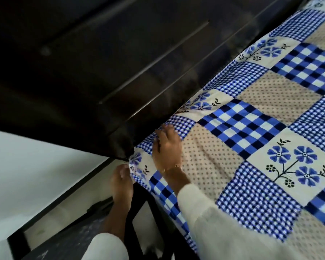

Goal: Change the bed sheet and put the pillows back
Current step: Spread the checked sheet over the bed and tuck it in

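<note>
Your blue patchwork bed sheet (251, 128) is spread flat over the bed, right up against the dark headboard (101, 72). Your right hand (167, 149) lies on the sheet at the corner by the headboard, fingers out flat, pressing the cloth toward the gap. Your left hand (121, 175) is just below that corner, fingers curled at the sheet's edge; it looks like a pinch, but the picture is blurry. The sheet looks soft, thin and light, so it will likely crease and slide. Hold it by the edge near the corner. No pillows show here.
</note>
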`<state>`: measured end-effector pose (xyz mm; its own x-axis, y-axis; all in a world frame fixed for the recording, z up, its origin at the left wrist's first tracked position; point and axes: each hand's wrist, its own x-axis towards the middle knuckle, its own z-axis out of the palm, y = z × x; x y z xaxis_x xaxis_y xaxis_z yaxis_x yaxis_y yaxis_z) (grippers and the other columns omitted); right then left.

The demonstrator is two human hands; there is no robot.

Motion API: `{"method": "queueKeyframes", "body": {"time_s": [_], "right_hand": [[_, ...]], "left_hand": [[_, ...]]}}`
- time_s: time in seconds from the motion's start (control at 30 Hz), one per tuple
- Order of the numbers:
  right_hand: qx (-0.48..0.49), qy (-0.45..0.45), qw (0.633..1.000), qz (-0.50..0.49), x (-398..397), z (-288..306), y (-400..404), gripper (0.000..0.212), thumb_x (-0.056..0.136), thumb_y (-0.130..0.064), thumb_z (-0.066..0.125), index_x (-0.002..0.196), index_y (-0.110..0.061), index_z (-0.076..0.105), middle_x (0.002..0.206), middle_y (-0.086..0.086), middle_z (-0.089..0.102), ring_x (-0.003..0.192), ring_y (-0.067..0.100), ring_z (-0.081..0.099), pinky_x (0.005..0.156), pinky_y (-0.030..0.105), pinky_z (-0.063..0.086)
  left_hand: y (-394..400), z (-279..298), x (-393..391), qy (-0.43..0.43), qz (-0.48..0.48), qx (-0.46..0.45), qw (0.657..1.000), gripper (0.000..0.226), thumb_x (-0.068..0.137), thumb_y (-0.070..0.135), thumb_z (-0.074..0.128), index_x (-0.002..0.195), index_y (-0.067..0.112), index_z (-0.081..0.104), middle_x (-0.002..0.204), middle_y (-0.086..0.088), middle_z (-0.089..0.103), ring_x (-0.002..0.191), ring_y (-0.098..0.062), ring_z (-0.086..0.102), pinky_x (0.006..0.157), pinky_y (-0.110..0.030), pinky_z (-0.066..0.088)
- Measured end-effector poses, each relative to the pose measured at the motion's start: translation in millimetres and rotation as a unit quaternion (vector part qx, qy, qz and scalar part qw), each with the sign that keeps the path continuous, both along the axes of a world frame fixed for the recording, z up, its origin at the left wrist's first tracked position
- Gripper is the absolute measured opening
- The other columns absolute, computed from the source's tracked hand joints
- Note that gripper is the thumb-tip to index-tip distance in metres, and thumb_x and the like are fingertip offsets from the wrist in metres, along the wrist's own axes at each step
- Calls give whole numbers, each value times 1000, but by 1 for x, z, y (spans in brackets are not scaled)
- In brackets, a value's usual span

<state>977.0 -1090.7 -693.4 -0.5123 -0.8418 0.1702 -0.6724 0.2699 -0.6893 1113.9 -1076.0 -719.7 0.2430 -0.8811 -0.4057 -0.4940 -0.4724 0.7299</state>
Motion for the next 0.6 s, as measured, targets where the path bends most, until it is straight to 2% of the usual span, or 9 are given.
{"method": "queueKeyframes", "body": {"time_s": [0.07,0.1,0.17,0.23,0.27,0.3,0.4,0.5,0.6], "right_hand": [[-92,-260,959,-62,49,8,31,31,88,-18,43,98,-2,67,102,12,64,98,16,54,89,23,41],[-95,-411,899,-119,71,13,46,26,91,-15,44,94,-5,68,99,7,64,94,12,55,85,20,42],[-55,-683,682,-254,102,15,68,23,94,-7,45,88,-11,68,98,5,65,90,15,59,80,24,46],[-34,-808,489,-326,118,6,87,25,96,-14,40,100,-6,63,110,10,62,99,22,58,81,29,45],[-55,-833,424,-351,123,1,94,30,97,-19,36,110,-5,59,117,11,59,109,24,54,87,32,42],[-86,-841,385,-371,126,-6,101,35,98,-24,34,119,-6,55,123,11,56,116,26,49,92,34,39],[-168,-834,326,-412,130,-30,104,44,98,-31,29,128,-8,51,133,9,53,122,25,46,98,39,34],[-219,-840,276,-413,131,-44,93,46,98,-35,24,114,-7,56,131,9,53,129,24,42,107,41,28],[-243,-848,252,-398,139,-52,91,46,97,-38,24,108,-9,58,124,6,58,129,23,43,106,40,29]], "left_hand": [[6,8,8,76,59,-17,995,25,98,12,42,81,14,60,83,-4,60,86,-23,56,77,-31,40],[8,12,12,121,95,-10,988,29,99,14,40,77,16,59,81,-2,60,82,-18,55,77,-31,41],[10,19,18,228,152,52,960,32,102,23,35,81,14,58,85,-4,60,79,-14,56,78,-29,43],[11,21,24,317,145,134,928,42,102,37,27,96,9,56,96,-9,61,87,-17,58,84,-28,43],[12,19,28,336,129,158,920,48,101,44,22,105,9,54,103,-11,60,94,-21,57,89,-31,42],[13,16,32,343,119,170,916,54,99,49,17,113,10,50,110,-12,59,102,-25,55,95,-33,39],[11,5,42,379,116,198,897,76,94,61,7,131,5,44,130,-15,52,123,-30,46,106,-38,30],[6,-4,47,428,135,224,865,89,89,68,5,140,1,35,140,-18,45,132,-31,39,110,-41,25],[2,-14,45,432,124,238,861,93,87,72,5,139,2,37,140,-19,44,131,-32,39,110,-42,25]]}}
